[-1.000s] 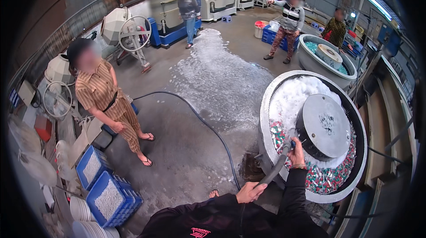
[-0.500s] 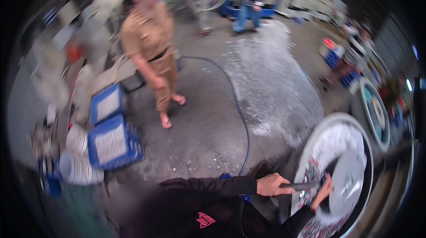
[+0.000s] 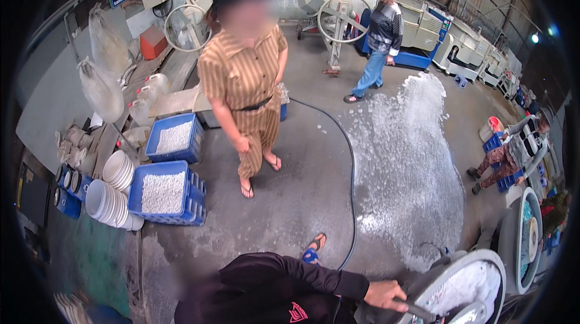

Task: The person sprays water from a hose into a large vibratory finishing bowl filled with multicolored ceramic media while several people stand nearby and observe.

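holding a grey hose [image 3: 418,310] at the lower right of the frame, my left hand [image 3: 386,295] has its fingers curled tight around it, beside a big round tub [image 3: 436,280] with white foam [image 3: 468,288] in it. my right hand is out of the picture, so i cannot tell whether it is spread or gripping anything. the hose points toward the tub, and its tip is too hard to make out.

what could go wrong, as i judge it: a wet grip could let the hose slip, and if water is running, it could spray over the rim; i see no flow. the white, wet-looking patch [image 3: 417,143] right of centre could be slick enough to drop anyone stepping on it, more so in an open sandal like mine [image 3: 317,241]. the dark hose [image 3: 353,191] along the floor near the middle could catch a foot, mine or that of the person in striped clothes [image 3: 248,82] at upper centre, or snag if pulled.
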Demonstrator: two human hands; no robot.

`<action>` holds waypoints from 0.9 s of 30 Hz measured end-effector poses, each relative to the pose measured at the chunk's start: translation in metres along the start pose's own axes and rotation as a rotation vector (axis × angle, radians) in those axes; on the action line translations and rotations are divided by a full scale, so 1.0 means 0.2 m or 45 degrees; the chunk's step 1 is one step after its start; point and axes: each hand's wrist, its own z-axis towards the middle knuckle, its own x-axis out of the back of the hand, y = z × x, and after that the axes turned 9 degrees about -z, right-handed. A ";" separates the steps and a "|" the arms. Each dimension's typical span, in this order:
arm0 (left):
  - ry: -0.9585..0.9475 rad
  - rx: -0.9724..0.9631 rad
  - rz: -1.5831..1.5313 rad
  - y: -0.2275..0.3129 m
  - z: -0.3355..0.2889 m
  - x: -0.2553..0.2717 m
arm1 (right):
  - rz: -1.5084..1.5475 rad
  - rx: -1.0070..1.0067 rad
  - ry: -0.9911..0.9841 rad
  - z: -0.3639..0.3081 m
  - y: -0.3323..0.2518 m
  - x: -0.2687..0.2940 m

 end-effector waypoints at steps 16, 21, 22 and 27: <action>-0.336 -0.475 -0.048 -0.48 0.66 0.45 | -0.065 0.038 -0.056 0.62 -0.91 -1.05; -0.378 -0.376 -0.182 -0.54 0.68 0.72 | 0.046 0.140 -0.269 0.72 -1.13 -1.48; -0.389 -0.354 -0.199 -0.55 0.67 0.78 | 0.048 0.144 -0.293 0.73 -1.20 -1.55; -0.354 -0.245 -0.236 -0.66 0.64 1.20 | 0.127 0.211 -0.464 0.76 -1.53 -1.97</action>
